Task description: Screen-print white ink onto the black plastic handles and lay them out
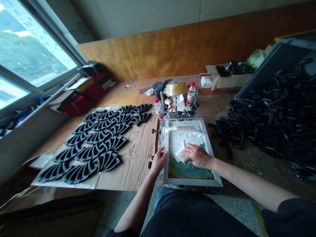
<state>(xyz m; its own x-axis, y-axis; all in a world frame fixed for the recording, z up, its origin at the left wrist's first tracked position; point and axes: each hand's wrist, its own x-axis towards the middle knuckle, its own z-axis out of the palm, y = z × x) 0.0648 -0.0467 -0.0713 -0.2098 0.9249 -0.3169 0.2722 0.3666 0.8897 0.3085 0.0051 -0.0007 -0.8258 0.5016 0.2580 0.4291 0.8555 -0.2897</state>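
A silver-framed printing screen lies on the table in front of me, smeared with white ink over a green mesh. My right hand rests on the mesh, fingers closed on a white cloth or squeegee. My left hand grips the screen's left frame edge. Behind the screen a clamp hinge holds it.
Rows of black curved plastic parts lie on flattened cardboard to the left. A large heap of black parts spills from a grey bin on the right. Bottles, a tape roll and a box stand behind.
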